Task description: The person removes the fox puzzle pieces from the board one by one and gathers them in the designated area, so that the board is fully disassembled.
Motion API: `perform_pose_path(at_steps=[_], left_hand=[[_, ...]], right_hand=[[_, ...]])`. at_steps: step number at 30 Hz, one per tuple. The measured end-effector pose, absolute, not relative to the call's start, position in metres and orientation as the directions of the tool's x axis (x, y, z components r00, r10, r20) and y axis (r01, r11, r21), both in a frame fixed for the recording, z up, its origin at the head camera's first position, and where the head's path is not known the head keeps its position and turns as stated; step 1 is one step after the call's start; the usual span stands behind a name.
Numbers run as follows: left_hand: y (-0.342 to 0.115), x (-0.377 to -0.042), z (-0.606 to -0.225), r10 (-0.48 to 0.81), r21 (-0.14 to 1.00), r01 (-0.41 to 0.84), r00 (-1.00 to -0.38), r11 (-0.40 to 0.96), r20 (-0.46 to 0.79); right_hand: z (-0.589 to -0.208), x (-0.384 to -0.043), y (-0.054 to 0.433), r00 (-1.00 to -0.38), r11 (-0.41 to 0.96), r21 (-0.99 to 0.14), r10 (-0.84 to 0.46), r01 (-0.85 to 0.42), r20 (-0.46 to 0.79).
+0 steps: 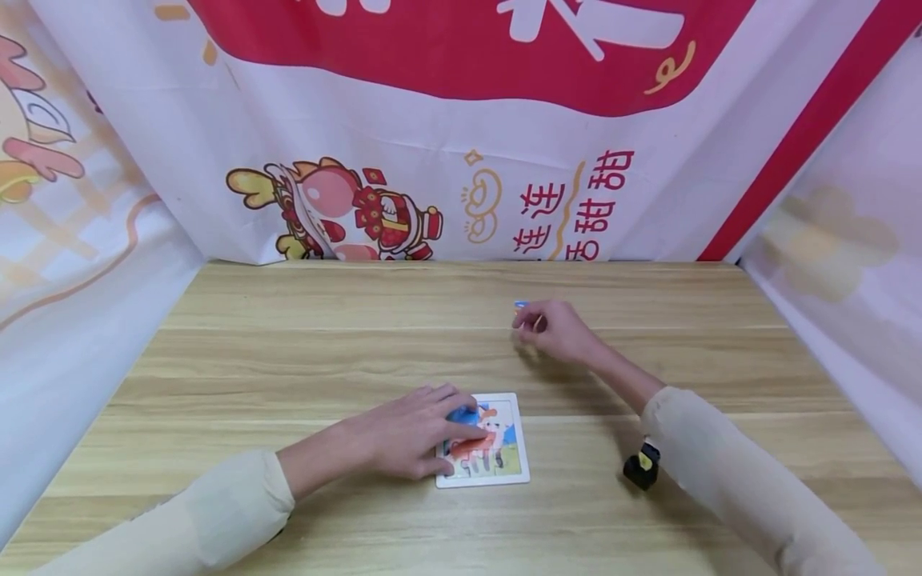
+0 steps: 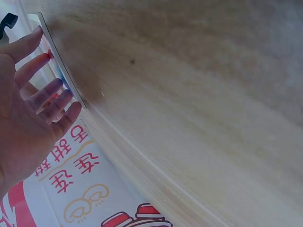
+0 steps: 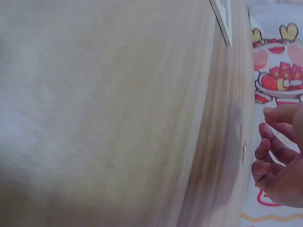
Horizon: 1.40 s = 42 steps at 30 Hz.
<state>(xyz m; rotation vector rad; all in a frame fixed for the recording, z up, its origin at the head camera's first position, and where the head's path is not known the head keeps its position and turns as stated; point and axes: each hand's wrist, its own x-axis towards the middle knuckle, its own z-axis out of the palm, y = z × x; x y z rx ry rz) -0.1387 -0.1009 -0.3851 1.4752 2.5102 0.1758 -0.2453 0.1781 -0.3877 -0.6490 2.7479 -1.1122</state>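
Right of centre in the upper half of the head view, red Chinese characters stood on the white cloth backdrop, turned aslant: a pair reading 连连 and, beside it, a pair reading 甜甜. Below 甜甜, a further red character was cut off by the wooden table. At the top edge, white characters on a red panel ran out of frame, illegible. The left wrist view repeated 连连 and 甜甜 at lower left.

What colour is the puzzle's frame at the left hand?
White; the frame shows best in the head view.
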Motion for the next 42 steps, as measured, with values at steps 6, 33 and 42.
perform_pose_path(at_steps=[6,33,42], left_hand=[[-0.104,-0.138,-0.384,0.864,0.244,0.829,-0.482,0.503,-0.145],[-0.114,-0.135,-0.386,0.848,0.267,0.806,-0.510,0.529,-0.142],[-0.117,-0.136,-0.384,0.850,0.284,0.802,-0.504,0.526,-0.154]], right_hand=[[-0.387,-0.230,0.171,-0.872,0.624,-0.679,-0.487,-0.387,0.050],[-0.392,-0.192,0.156,-0.790,0.562,-0.719,-0.612,-0.409,-0.029],[-0.394,-0.183,0.154,-0.766,0.547,-0.724,-0.642,-0.420,-0.040]])
